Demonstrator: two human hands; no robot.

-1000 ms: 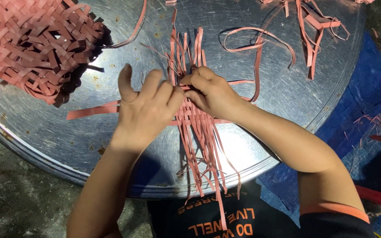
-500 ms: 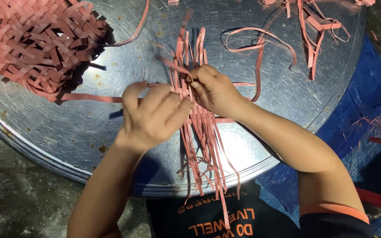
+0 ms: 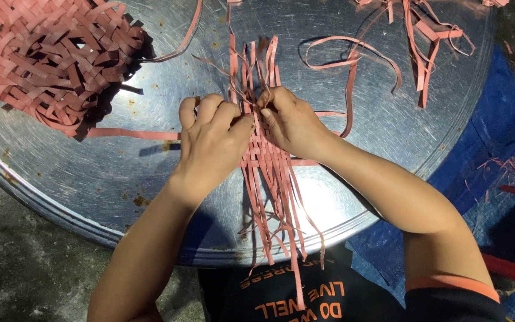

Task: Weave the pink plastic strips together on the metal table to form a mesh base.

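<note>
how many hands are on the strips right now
2: left hand presses the pink strips at the tray's middle; right hand pinches them beside it.

the left hand has curled its fingers from flat and spread into a loose fist on the woven pink strips. the right hand has shifted slightly up the strips.
</note>
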